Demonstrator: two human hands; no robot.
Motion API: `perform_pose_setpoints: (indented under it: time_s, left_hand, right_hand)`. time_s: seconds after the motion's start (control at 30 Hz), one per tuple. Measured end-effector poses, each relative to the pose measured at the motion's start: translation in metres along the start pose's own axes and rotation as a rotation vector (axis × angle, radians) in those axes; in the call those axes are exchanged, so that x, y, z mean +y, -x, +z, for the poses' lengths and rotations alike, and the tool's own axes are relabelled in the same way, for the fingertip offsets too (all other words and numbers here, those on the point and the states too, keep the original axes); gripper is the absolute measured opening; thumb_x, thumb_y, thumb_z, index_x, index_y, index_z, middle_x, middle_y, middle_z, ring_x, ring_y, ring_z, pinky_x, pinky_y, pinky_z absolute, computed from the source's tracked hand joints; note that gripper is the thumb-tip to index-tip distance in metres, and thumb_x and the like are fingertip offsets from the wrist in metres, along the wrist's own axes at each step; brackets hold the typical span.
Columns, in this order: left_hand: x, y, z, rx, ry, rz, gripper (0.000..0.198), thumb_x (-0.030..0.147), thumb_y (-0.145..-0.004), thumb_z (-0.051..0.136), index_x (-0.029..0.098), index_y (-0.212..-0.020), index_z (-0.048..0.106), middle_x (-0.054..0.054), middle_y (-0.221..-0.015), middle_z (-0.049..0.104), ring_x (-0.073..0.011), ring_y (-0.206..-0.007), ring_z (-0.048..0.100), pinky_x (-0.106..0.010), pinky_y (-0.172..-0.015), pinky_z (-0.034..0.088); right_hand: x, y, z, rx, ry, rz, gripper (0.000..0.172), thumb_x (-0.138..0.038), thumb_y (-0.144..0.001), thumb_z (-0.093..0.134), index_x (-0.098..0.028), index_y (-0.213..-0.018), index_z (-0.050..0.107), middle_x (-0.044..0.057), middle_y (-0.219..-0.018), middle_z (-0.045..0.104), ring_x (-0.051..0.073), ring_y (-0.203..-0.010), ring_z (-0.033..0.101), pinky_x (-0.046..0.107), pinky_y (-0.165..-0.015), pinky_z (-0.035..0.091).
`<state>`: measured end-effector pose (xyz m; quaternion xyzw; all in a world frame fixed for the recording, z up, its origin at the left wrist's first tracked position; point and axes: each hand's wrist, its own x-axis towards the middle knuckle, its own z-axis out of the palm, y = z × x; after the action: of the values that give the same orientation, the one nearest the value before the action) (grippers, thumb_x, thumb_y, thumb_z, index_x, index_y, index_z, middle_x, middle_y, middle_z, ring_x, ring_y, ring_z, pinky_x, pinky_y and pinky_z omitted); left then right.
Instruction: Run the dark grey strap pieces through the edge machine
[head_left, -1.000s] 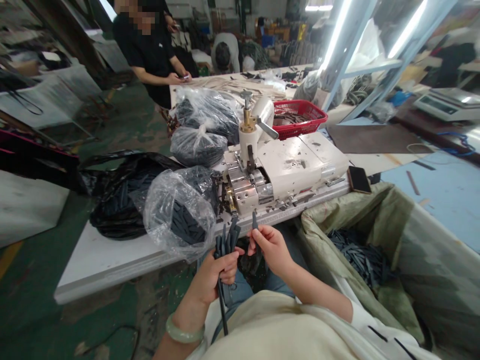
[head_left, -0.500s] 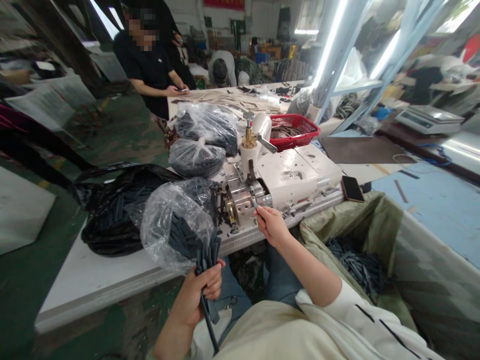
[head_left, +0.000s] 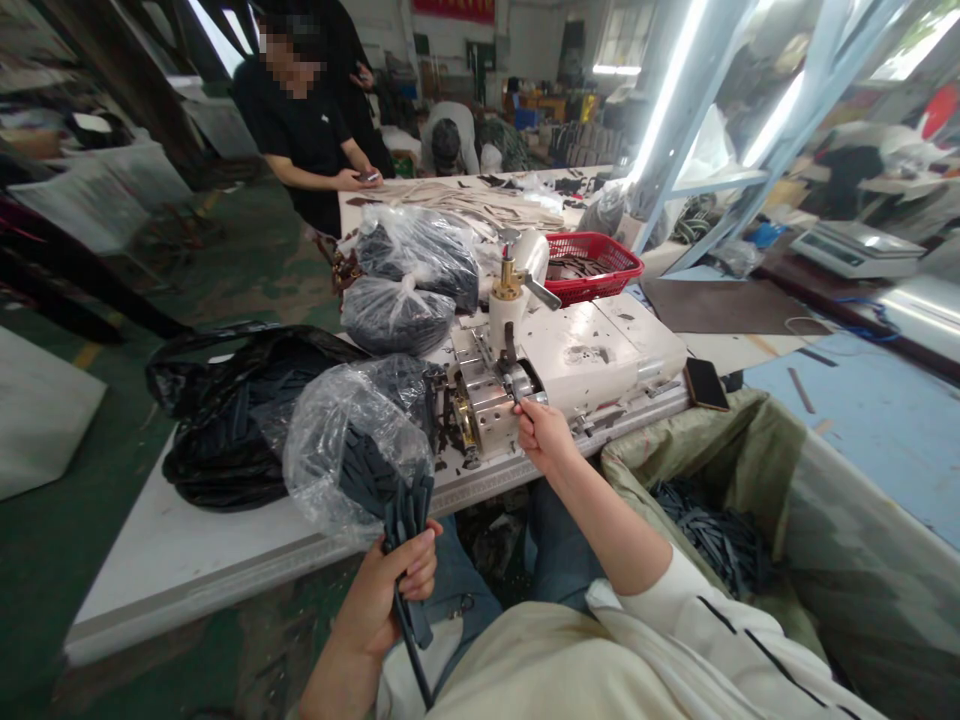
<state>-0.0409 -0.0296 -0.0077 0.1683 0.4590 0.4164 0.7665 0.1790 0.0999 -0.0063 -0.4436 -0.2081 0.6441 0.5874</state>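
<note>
My left hand (head_left: 394, 585) is closed round a bundle of dark strips (head_left: 406, 520), held upright below the table's front edge. My right hand (head_left: 544, 432) is pinched on a single dark strip (head_left: 516, 392) and holds its tip at the metal head of the cream machine (head_left: 570, 360) on the table. A clear plastic bag of dark strips (head_left: 352, 455) lies just left of the machine, close above my left hand.
A black bag (head_left: 225, 410) and two tied bags (head_left: 409, 285) of strips sit on the white table (head_left: 187, 560). A red basket (head_left: 592, 262) is behind the machine, a phone (head_left: 705, 382) to its right. A green sack (head_left: 735, 500) holds strips. People stand at the far table.
My right hand moved from beside the bundle up to the machine's head with one strip. My left hand dropped lower and leftward with the bundle.
</note>
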Motion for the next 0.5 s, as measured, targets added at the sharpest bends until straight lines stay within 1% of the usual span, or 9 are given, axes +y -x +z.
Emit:
perform_pose_setpoints:
  time_s: [0.07, 0.17, 0.23, 0.3, 0.33, 0.37, 0.43, 0.47, 0.5]
  left_hand:
    - [0.0, 0.0, 0.0, -0.003, -0.001, -0.001, 0.032, 0.029, -0.064, 0.082, 0.012, -0.083, 0.062, 0.012, -0.048, 0.033, 0.0007, -0.039, 0.022, -0.014, -0.038, 0.019]
    - [-0.001, -0.001, 0.001, -0.013, -0.002, -0.007, 0.032, 0.029, -0.064, 0.082, 0.012, -0.083, 0.063, 0.012, -0.048, 0.034, 0.0006, -0.039, 0.021, -0.014, -0.038, 0.019]
    - [-0.001, -0.002, 0.002, -0.024, 0.003, -0.009, 0.031, 0.028, -0.064, 0.082, 0.011, -0.083, 0.063, 0.011, -0.047, 0.034, 0.0007, -0.039, 0.021, -0.014, -0.038, 0.019]
    - [-0.001, -0.003, 0.004, -0.047, 0.003, -0.009, 0.03, 0.028, -0.065, 0.081, 0.011, -0.083, 0.064, 0.011, -0.047, 0.034, 0.0006, -0.038, 0.021, -0.014, -0.037, 0.018]
    - [-0.002, -0.004, 0.005, -0.06, -0.001, -0.007, 0.028, 0.027, -0.066, 0.08, 0.011, -0.084, 0.065, 0.011, -0.048, 0.034, 0.0006, -0.039, 0.021, -0.014, -0.037, 0.018]
    - [-0.003, -0.004, 0.006, -0.076, -0.009, -0.009, 0.027, 0.027, -0.068, 0.079, 0.011, -0.084, 0.065, 0.011, -0.048, 0.034, 0.0005, -0.039, 0.022, -0.014, -0.038, 0.017]
    - [-0.005, -0.007, 0.01, -0.123, -0.029, -0.028, 0.024, 0.027, -0.07, 0.077, 0.011, -0.085, 0.065, 0.01, -0.048, 0.035, 0.0003, -0.039, 0.022, -0.015, -0.038, 0.017]
    - [-0.007, -0.008, 0.012, -0.149, -0.041, -0.043, 0.024, 0.027, -0.071, 0.076, 0.012, -0.086, 0.065, 0.01, -0.049, 0.035, 0.0002, -0.039, 0.022, -0.015, -0.038, 0.017]
    - [-0.009, -0.01, 0.016, -0.175, -0.057, -0.062, 0.024, 0.028, -0.071, 0.075, 0.012, -0.087, 0.066, 0.01, -0.048, 0.036, 0.0, -0.039, 0.022, -0.015, -0.038, 0.017]
  right_hand:
    - [0.001, 0.002, -0.001, 0.074, -0.017, -0.092, 0.028, -0.038, -0.074, 0.066, -0.018, -0.061, 0.052, -0.011, -0.035, 0.034, 0.003, -0.029, 0.022, 0.018, -0.03, 0.014]
    - [-0.005, 0.012, -0.018, 0.259, -0.001, -0.342, 0.028, -0.041, -0.079, 0.062, -0.019, -0.065, 0.052, -0.01, -0.037, 0.037, 0.004, -0.031, 0.027, 0.017, -0.03, 0.019]
    - [-0.017, 0.023, -0.048, 0.406, -0.009, -0.512, 0.025, -0.04, -0.081, 0.062, -0.018, -0.071, 0.054, -0.01, -0.04, 0.04, 0.005, -0.031, 0.031, 0.016, -0.03, 0.023]
    - [-0.033, 0.037, -0.094, 0.518, -0.144, -0.585, 0.022, -0.039, -0.083, 0.06, -0.018, -0.08, 0.056, -0.008, -0.049, 0.048, 0.006, -0.035, 0.04, 0.015, -0.032, 0.031]
    - [-0.041, 0.044, -0.121, 0.539, -0.275, -0.562, 0.023, -0.04, -0.085, 0.056, -0.017, -0.086, 0.057, -0.005, -0.057, 0.055, 0.008, -0.042, 0.05, 0.016, -0.036, 0.04]
    - [-0.047, 0.053, -0.148, 0.552, -0.412, -0.495, 0.033, -0.046, -0.088, 0.047, -0.015, -0.091, 0.058, 0.002, -0.07, 0.062, 0.011, -0.055, 0.06, 0.02, -0.043, 0.049]
    - [-0.05, 0.07, -0.193, 0.54, -0.567, -0.363, 0.057, -0.059, -0.089, 0.031, -0.01, -0.104, 0.057, 0.015, -0.094, 0.066, 0.019, -0.081, 0.069, 0.029, -0.055, 0.059]
    - [-0.047, 0.079, -0.206, 0.539, -0.59, -0.316, 0.059, -0.058, -0.09, 0.028, -0.01, -0.107, 0.057, 0.017, -0.099, 0.066, 0.021, -0.087, 0.069, 0.032, -0.058, 0.061]
    - [-0.04, 0.087, -0.211, 0.532, -0.579, -0.265, 0.054, -0.053, -0.091, 0.029, -0.011, -0.108, 0.057, 0.016, -0.099, 0.066, 0.02, -0.086, 0.069, 0.031, -0.059, 0.061]
